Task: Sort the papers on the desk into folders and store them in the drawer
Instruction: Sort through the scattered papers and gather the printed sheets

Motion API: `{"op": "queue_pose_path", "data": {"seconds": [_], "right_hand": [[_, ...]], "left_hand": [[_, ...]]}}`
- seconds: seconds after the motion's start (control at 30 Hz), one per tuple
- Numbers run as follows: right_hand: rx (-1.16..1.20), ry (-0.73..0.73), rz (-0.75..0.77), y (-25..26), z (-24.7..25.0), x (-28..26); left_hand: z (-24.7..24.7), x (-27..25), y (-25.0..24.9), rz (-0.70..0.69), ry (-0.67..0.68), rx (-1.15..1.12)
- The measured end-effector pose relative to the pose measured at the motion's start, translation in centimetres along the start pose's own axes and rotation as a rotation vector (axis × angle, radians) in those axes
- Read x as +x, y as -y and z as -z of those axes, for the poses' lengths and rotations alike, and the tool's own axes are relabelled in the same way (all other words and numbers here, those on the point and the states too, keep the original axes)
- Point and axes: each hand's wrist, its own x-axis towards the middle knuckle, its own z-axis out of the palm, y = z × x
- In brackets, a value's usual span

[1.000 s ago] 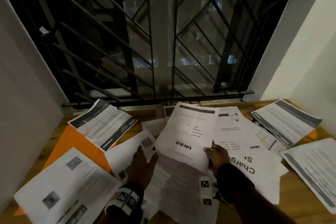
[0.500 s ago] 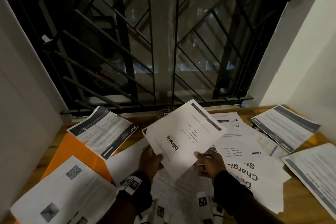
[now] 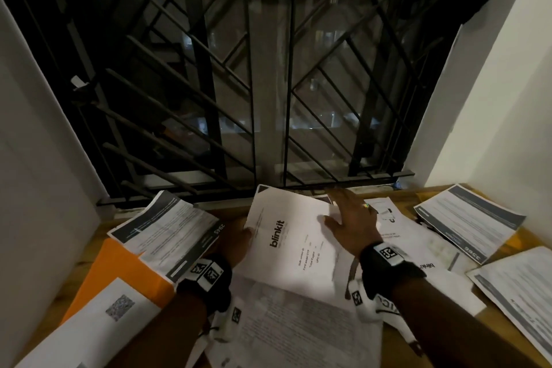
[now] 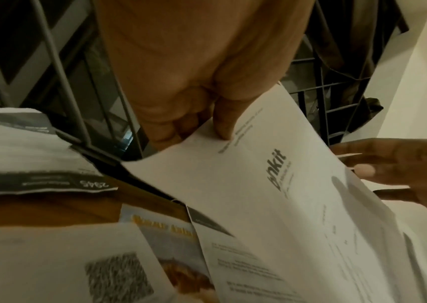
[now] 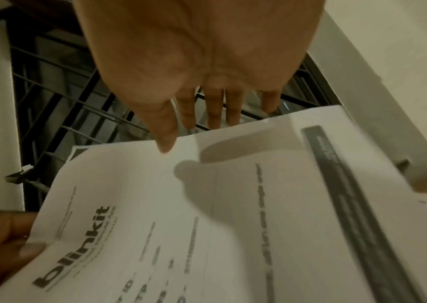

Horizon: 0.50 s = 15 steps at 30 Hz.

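Note:
A white sheet printed "blinkit" (image 3: 286,242) is held tilted above the paper pile in the middle of the desk. My left hand (image 3: 242,237) pinches its left edge, thumb on top and fingers beneath, as the left wrist view shows (image 4: 223,127). My right hand (image 3: 348,218) hovers over the sheet's far right part with straight spread fingers (image 5: 215,110) and holds nothing. The same sheet (image 5: 207,215) fills the lower half of the right wrist view. An orange folder (image 3: 119,269) lies at the left under other papers.
Loose printed sheets cover the wooden desk (image 3: 409,194): a grey-banded form (image 3: 167,230) at the back left, another (image 3: 469,218) at the back right, a QR-code page (image 3: 98,320) at the front left. A barred window (image 3: 268,98) stands behind, white walls on both sides.
The "blinkit" sheet was lifted off the pile and turned. My right hand let go of its near edge and moved forward over it, fingers spread. The left hand took its left edge.

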Motion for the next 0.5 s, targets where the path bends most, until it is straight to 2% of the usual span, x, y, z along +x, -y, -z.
{"op": "queue_pose_path", "data": {"seconds": [0.1, 0.23, 0.4, 0.5], "right_hand": [[-0.065, 0.123, -0.043, 1.1, 0.5, 1.8], [0.135, 0.196, -0.028, 1.3, 1.6, 1.8], [0.284, 0.11, -0.143, -1.5, 1.1, 1.1], [0.476, 0.075, -0.284, -3.3, -0.1, -0.1]], "left_hand": [[0.8, 0.9, -0.4, -0.054, 0.068, 0.026], [2.2, 1.6, -0.7, -0.059, 0.056, -0.087], [2.5, 0.5, 1.7, 0.031, -0.061, -0.436], [-0.6, -1.3, 2.1, 0.081, -0.003, -0.579]]}}
